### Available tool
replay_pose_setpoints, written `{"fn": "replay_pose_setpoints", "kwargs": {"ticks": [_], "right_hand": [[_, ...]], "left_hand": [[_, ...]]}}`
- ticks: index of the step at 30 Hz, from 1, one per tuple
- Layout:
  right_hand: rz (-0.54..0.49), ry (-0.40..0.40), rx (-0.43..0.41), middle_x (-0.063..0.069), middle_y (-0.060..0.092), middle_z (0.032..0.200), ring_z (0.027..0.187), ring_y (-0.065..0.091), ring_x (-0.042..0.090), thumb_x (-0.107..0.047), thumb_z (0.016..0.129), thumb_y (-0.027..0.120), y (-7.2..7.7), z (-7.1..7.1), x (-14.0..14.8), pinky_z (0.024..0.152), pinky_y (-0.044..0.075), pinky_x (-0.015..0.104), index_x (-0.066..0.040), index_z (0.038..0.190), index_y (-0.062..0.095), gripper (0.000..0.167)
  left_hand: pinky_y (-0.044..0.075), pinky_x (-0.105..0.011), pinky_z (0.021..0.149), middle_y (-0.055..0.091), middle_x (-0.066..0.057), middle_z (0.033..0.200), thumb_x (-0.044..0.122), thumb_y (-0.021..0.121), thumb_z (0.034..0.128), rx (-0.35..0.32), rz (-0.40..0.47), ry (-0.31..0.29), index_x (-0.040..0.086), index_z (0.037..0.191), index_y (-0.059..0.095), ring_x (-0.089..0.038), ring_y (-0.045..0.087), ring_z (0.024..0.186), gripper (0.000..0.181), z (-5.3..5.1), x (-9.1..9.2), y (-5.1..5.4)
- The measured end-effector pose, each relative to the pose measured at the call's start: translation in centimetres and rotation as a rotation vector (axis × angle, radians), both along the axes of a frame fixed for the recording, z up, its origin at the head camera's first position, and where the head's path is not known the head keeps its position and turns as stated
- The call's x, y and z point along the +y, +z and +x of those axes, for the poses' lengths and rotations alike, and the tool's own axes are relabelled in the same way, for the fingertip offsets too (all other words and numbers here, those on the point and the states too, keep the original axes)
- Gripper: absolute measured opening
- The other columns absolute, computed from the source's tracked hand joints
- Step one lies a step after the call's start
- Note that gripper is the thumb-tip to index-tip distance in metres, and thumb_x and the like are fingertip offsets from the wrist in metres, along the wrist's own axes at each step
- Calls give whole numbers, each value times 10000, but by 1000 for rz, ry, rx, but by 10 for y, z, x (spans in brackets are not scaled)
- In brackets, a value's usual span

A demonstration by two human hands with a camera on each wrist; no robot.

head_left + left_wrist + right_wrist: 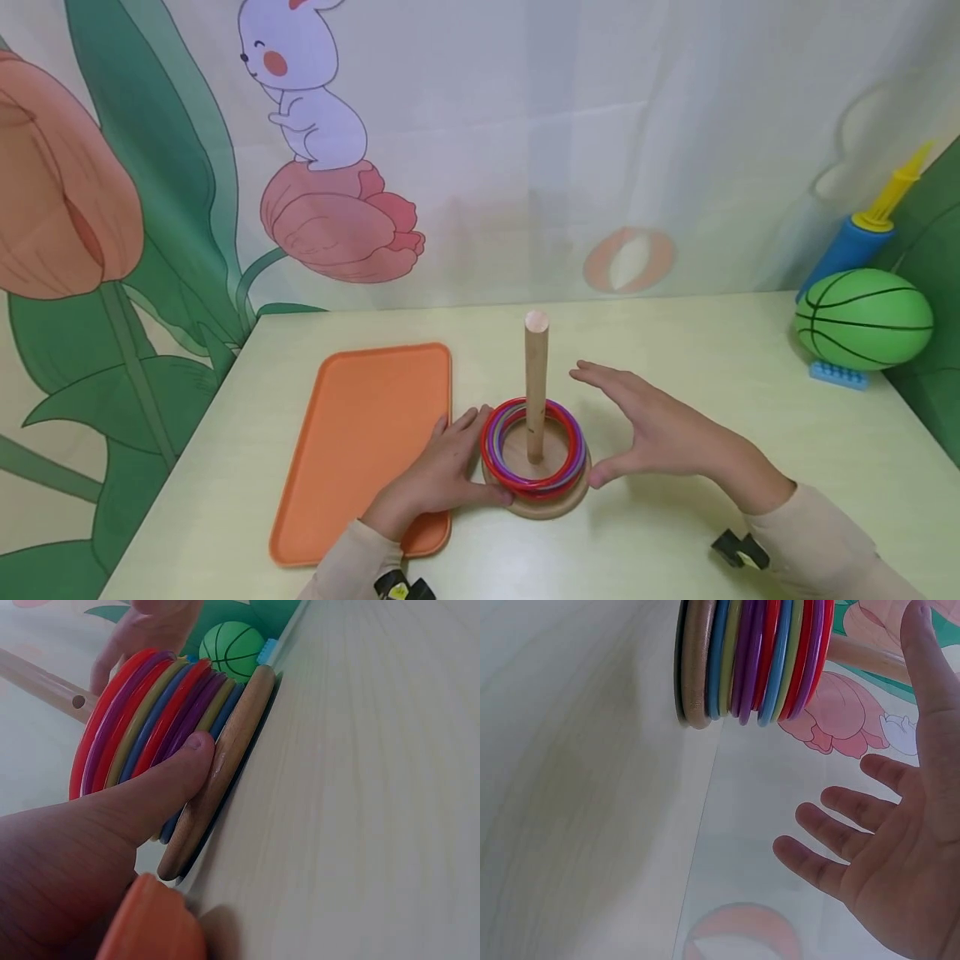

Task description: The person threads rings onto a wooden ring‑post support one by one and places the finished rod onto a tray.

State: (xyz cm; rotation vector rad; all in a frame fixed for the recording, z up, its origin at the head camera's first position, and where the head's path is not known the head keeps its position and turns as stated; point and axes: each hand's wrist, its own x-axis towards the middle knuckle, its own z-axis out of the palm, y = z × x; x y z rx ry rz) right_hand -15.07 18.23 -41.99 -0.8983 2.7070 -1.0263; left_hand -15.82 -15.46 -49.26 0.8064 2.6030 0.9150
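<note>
A wooden ring-toss stand has a round base [551, 509] and an upright post [536, 383]. Stacked around the post, on the base, are several thin rings [142, 720] in red, purple, blue and yellow-green. My left hand [442, 471] rests against the left side of the stack, its thumb touching the lower rings near the base in the left wrist view. Its other fingers are largely hidden there. To the right of the stand, my right hand [663, 429] holds nothing, with fingers and thumb spread apart; a gap separates its palm from the rings in the right wrist view.
An orange tray [360, 433] lies left of the stand, partly under my left forearm. At the right back corner, a green ball [862, 319] sits on a light-blue block [837, 375] beside a blue and yellow pump [851, 242]. A printed curtain [487, 150] hangs behind the table.
</note>
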Motion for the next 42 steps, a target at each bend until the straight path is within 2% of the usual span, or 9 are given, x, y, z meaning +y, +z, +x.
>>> {"fn": "replay_pose_setpoints", "kwargs": {"ticks": [10, 17, 20, 27, 31, 34, 36, 38, 42], "right_hand": [[13, -13, 22, 111, 358, 1686, 1514, 372, 375, -539, 672, 976, 0, 3, 6, 1145, 406, 651, -175, 1636, 369, 1196], [19, -28, 25, 103, 376, 1676, 1511, 379, 362, -702, 670, 895, 1, 4, 10, 1151, 405, 641, -166, 1635, 373, 1221], [19, -35, 23, 100, 383, 1672, 1508, 382, 364, -725, 669, 879, 2, 5, 12, 1147, 409, 643, -164, 1636, 372, 1227], [13, -38, 58, 90, 417, 1653, 1497, 404, 356, -647, 709, 908, 7, 6, 17, 1152, 407, 636, -148, 1630, 381, 1173], [-12, -41, 99, 86, 459, 1627, 1481, 436, 349, -578, 746, 919, 9, 4, 17, 1149, 415, 626, -132, 1612, 413, 1098], [-60, -32, 147, 84, 514, 1586, 1446, 490, 342, -504, 780, 924, 10, 3, 14, 1130, 445, 609, -109, 1580, 459, 1006], [-104, -18, 182, 78, 555, 1549, 1408, 536, 326, -418, 805, 932, 10, 3, 10, 1107, 479, 579, -91, 1550, 495, 924], [-151, 3, 204, 64, 591, 1512, 1365, 579, 298, -324, 835, 923, 10, 3, 4, 1075, 516, 540, -82, 1520, 528, 827], [-220, 41, 220, 33, 629, 1465, 1290, 626, 240, -207, 878, 886, 15, 5, -7, 1012, 562, 450, -89, 1477, 569, 688]], "left_hand": [[5, -640, 1274, 290, -137, 1716, 586, 894, 775, -3, 12, -3, 65, 1679, 243, -365, 207, 1601, 1229, 3, 2, 1], [13, -648, 1271, 303, -165, 1707, 581, 898, 772, 11, 18, 0, 34, 1670, 248, -385, 219, 1594, 1236, 1, 1, 0], [1, -638, 1275, 301, -177, 1703, 573, 904, 769, 2, 26, 0, 12, 1664, 249, -378, 211, 1598, 1242, 1, 0, 1], [-11, -585, 1289, 215, -158, 1730, 520, 951, 733, -47, 40, 14, -4, 1674, 157, -333, 144, 1616, 1338, 2, -1, 10], [120, -590, 1288, 270, -158, 1716, 526, 946, 737, -49, -1, 46, 23, 1674, 207, -378, 214, 1595, 1296, 6, -6, 22], [268, -566, 1258, 392, -117, 1673, 543, 919, 768, -43, -18, 105, 70, 1648, 348, -364, 339, 1552, 1150, 11, -18, 34], [333, -552, 1232, 471, -88, 1626, 544, 887, 811, -24, 0, 143, 76, 1610, 436, -346, 408, 1515, 1030, 11, -32, 44], [355, -566, 1215, 514, -67, 1596, 584, 825, 863, 0, -4, 213, 93, 1585, 485, -343, 432, 1499, 937, 10, -51, 55], [395, -656, 1148, 511, -204, 1573, 655, 675, 954, 53, -72, 349, 26, 1577, 466, -456, 453, 1452, 910, -3, -104, 77]]}}
